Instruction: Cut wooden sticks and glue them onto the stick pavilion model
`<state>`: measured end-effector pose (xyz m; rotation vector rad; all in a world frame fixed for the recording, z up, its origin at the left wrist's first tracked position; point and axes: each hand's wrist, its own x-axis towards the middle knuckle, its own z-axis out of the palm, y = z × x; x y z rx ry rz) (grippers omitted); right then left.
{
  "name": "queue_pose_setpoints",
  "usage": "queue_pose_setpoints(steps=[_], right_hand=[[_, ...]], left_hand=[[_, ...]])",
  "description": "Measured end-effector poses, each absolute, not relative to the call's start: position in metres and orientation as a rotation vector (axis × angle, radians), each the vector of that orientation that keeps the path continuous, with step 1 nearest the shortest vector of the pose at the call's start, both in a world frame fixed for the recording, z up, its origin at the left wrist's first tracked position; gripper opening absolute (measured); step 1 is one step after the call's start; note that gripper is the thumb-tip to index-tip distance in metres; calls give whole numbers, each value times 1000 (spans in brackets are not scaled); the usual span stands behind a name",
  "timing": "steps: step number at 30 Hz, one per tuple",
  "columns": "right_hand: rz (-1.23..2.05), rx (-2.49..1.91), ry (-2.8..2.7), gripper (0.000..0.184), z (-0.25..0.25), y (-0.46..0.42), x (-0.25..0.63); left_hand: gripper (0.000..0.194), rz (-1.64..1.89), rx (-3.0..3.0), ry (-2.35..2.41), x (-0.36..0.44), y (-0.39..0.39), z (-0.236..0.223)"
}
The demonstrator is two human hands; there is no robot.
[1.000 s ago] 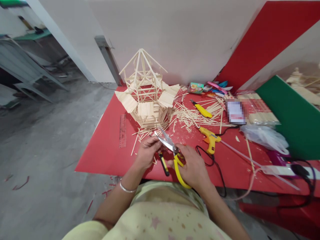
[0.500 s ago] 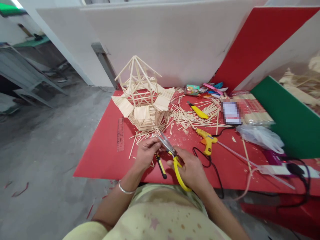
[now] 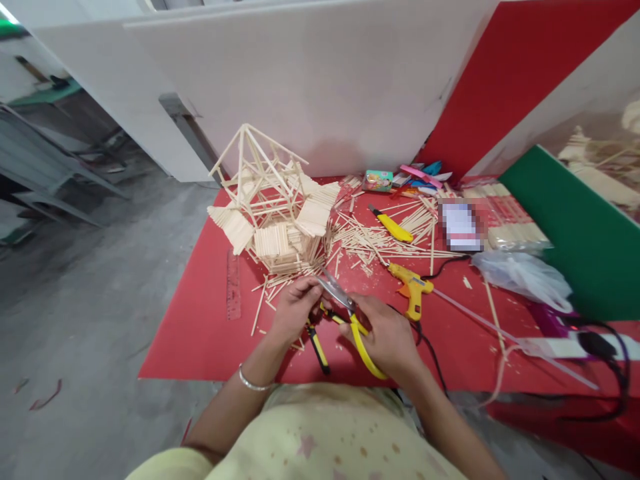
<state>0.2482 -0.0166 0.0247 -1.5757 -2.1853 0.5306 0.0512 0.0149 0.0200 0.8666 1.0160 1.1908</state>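
My right hand (image 3: 393,333) is closed around the yellow handles of a pair of scissors (image 3: 339,292), whose blades point away to the upper left, slightly apart. Beside the blades, my left hand (image 3: 294,312) is pinched shut; whatever its fingers hold is too small or hidden to make out. Below both hands lie pliers with black and yellow handles (image 3: 319,351), partly covered. Just beyond them stands a model built of thin wooden sticks (image 3: 273,243), with an open pointed frame on top and slatted panels around it.
A clear ruler (image 3: 233,287) lies left on the red table (image 3: 185,333). Rightward are loose sticks (image 3: 360,237), a yellow cutter (image 3: 395,228), a glue gun (image 3: 411,287) with its cord, a phone (image 3: 461,227), a plastic bag (image 3: 523,275) and a power strip (image 3: 550,347). White boards (image 3: 310,93) stand behind.
The view has shifted a little, so the stick model appears farther left and lower. Both hands keep nearly the same pose around the scissors.
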Motion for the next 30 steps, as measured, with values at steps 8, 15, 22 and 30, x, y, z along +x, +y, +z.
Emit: queue_pose_setpoints(steps=[8,15,22,30], right_hand=[[660,-1545,-2160,40,31,-4,241],[716,-1560,-2059,32,19,-8,242],[532,-1545,-2193,44,25,-4,246],[644,-1513,-2129,37,26,-10,243]], left_hand=[[26,1130,934,1004,38,25,16],[27,1129,896,968,42,29,14],[32,1085,931,957,41,30,14],[32,1014,1038,925,34,25,13]])
